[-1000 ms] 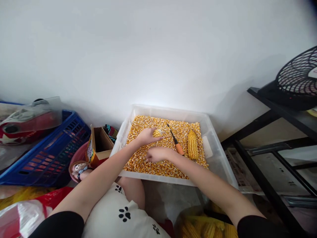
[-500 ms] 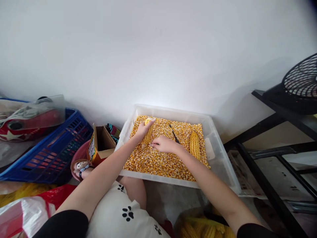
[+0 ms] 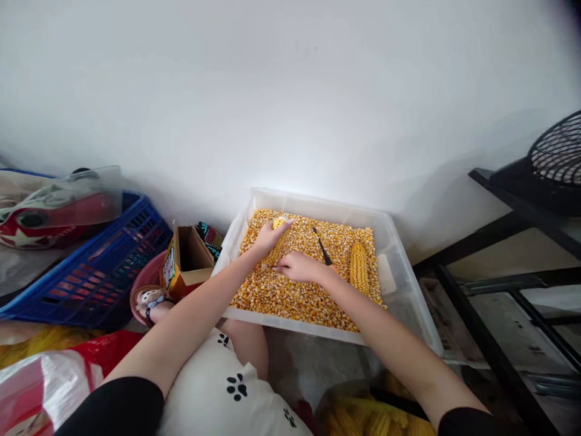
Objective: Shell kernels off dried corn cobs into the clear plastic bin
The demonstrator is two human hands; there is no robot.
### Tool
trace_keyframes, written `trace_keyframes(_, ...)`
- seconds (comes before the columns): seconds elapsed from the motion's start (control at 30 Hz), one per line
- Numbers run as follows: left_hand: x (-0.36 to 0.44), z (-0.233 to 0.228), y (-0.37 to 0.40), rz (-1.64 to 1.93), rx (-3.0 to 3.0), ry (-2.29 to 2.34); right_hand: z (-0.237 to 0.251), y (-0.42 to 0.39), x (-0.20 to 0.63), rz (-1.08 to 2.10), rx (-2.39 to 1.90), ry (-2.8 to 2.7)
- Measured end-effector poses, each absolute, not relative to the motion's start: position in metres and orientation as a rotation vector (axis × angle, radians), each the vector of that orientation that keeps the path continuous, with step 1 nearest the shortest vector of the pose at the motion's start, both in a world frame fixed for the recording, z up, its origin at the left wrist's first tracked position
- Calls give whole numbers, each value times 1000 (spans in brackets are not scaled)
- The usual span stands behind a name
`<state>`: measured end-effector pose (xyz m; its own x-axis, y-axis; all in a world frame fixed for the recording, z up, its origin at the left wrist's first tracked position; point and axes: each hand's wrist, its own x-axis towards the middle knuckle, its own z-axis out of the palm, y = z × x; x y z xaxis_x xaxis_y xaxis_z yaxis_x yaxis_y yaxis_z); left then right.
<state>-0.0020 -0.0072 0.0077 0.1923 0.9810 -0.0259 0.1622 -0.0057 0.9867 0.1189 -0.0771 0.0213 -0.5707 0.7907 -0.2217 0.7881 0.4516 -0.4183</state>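
Observation:
A clear plastic bin (image 3: 402, 284) full of loose yellow corn kernels (image 3: 290, 297) stands against the wall. My left hand (image 3: 267, 236) grips a corn cob (image 3: 278, 242) over the kernels at the bin's back left. My right hand (image 3: 297, 266) rests on the kernels just right of that cob, fingertips touching its lower end. A tool with a dark blade (image 3: 321, 245) lies behind my right hand, its handle hidden by the hand. A whole cob (image 3: 358, 266) lies on the kernels at the right.
A small open cardboard box (image 3: 186, 263) and a pink bowl (image 3: 147, 280) sit left of the bin, with a blue crate (image 3: 97, 272) beyond. A black metal rack (image 3: 508, 278) with a fan (image 3: 556, 160) stands at the right. More cobs (image 3: 363, 418) lie near my knees.
My left hand lifted the cob and carried it toward the bin's back left. My right hand moved forward off the kernels to the cob's lower end, covering the tool's handle.

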Motion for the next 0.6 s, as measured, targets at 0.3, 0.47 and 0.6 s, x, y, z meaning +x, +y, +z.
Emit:
trace_keyframes(0.3,4,8,-14,1004,1794,1204,22,-91,106,887,-1355,-2931)
trace_keyframes(0.47,-3,9,0,1161,1547,1176,27,-98,97,678,-1384,-2947)
trace_keyframes(0.6,-6,6,7,1096,1166,1080,32,-89,114,680,-1412,-2753)
